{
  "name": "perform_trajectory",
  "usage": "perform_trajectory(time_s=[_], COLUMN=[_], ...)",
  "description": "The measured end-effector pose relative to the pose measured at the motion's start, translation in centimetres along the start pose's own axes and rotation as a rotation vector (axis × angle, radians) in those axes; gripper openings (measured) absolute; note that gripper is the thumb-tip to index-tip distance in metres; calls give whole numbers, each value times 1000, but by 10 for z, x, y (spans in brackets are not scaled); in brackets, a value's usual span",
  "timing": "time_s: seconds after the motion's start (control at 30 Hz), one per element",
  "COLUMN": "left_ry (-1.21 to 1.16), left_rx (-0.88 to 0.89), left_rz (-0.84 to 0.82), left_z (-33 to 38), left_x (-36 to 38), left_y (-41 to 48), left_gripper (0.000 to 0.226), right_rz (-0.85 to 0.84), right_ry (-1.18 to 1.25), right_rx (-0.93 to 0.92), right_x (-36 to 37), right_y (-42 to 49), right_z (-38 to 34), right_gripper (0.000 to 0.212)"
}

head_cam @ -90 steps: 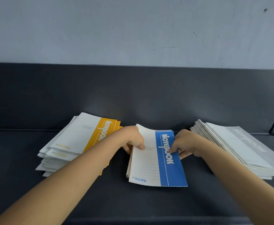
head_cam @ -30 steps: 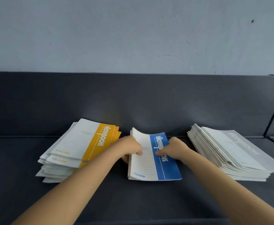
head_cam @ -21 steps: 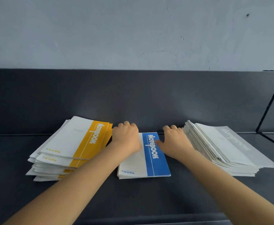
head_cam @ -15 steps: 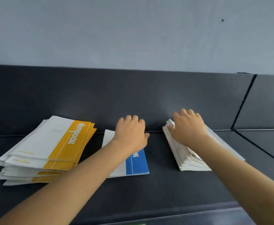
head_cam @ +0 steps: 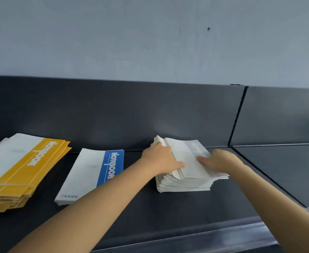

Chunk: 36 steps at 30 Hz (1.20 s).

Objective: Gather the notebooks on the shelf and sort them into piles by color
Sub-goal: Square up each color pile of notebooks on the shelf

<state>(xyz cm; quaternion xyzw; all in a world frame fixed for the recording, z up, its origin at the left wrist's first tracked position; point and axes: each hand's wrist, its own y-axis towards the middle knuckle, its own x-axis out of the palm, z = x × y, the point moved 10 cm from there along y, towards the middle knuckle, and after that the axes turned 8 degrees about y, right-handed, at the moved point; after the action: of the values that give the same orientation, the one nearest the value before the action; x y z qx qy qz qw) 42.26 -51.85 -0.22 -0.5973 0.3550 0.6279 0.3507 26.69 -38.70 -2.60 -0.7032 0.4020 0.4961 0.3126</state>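
Note:
Three piles of notebooks lie on the dark shelf (head_cam: 168,212). The yellow pile (head_cam: 22,167) is at the far left, and a thin blue pile (head_cam: 88,172) sits in the middle. To the right of it is a thick grey pile (head_cam: 184,183). My left hand (head_cam: 161,157) is at the grey pile's left edge, with the thumb on the top cover and the fingers curled round the side of the upper notebooks. My right hand (head_cam: 221,160) lies on the right half of the top cover with its fingers straight. The top few grey notebooks sit slightly raised.
A dark back panel (head_cam: 131,110) rises behind the piles under a pale wall. A vertical seam (head_cam: 237,115) splits the panel to the right of the grey pile. A raised lip (head_cam: 205,236) runs along the shelf's front edge.
Both hands left the blue pile and moved right to the grey pile. The left hand now holds its left edge. The view has swung right.

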Motion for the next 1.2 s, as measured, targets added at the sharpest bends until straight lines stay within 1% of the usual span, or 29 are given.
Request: perform_trajectory(time_s=[0.03,0.07,0.13,0.17,0.2,0.23,0.27,0.33,0.37,0.4,0.43,0.5,0.57,0.6,0.67,0.7,0.77,0.8,0.83,0.87,0.93,0.97,1.03,1.1,1.2], left_ry=[-131,-267,-541,-674,-801,-908,-991,-1083,-1118,-1137,-1154,-1194,-1196,-1220,-1286,-1316,-1361,-1391,-1427,-1459,-1430,-1383,-1328,-1344,-1319], left_rx=[-60,-130,-285,-353,-408,-457,-501,-523,-528,-539,-544,-576,-609,-624,-635,-624,-562,-516,-453,-387,-234,-153,-58,-11,82], left_rz=[-83,-154,-244,-265,-277,-269,-261,-253,-250,-246,-248,-234,-234,-231,-175,-151,-95,-47,14,88,215,261,338,413,487], left_z=[-1,-4,-8,-10,-12,-15,-19,-19,-19,-20,-21,-28,-34,-37,-39,-40,-41,-41,-40,-41,-42,-39,-40,-46,-44], left_x=[6,12,25,31,35,39,43,45,45,44,44,41,42,45,45,45,42,37,29,22,3,-7,-18,-22,-26], left_y=[3,6,8,8,8,9,9,3,1,-2,-3,-9,-13,-14,-14,-14,-9,-7,-7,-5,-3,-3,-5,-6,-9], left_gripper=[73,81,104,107,103,93,76,33,21,17,17,33,51,48,34,41,64,64,59,58,66,70,73,77,81], right_rz=[-54,-89,-162,-220,-271,-305,-314,-307,-314,-327,-347,-388,-401,-399,-426,-463,-534,-559,-570,-547,-394,-308,-192,-147,-159], right_ry=[135,245,472,581,658,682,675,649,652,660,674,713,720,712,723,756,876,965,1079,1194,1334,1361,1373,1384,1451], right_rx=[6,4,7,18,25,24,14,-10,-19,-25,-29,-39,-56,-63,-60,-54,-76,-114,-169,-242,-412,-492,-595,-643,-691], right_x=[6,11,19,24,30,34,37,39,40,42,44,48,48,48,46,45,45,43,37,29,5,-7,-18,-17,-13], right_y=[5,11,19,21,22,22,24,26,26,25,24,18,12,11,6,2,-4,-6,-9,-9,-9,-13,-21,-24,-27], right_z=[2,3,1,-1,-4,-7,-10,-18,-23,-27,-31,-38,-44,-45,-47,-48,-52,-57,-64,-71,-78,-80,-81,-81,-85], right_gripper=[52,48,42,43,48,53,56,61,61,59,53,38,36,37,51,58,66,64,60,55,53,55,61,67,74])
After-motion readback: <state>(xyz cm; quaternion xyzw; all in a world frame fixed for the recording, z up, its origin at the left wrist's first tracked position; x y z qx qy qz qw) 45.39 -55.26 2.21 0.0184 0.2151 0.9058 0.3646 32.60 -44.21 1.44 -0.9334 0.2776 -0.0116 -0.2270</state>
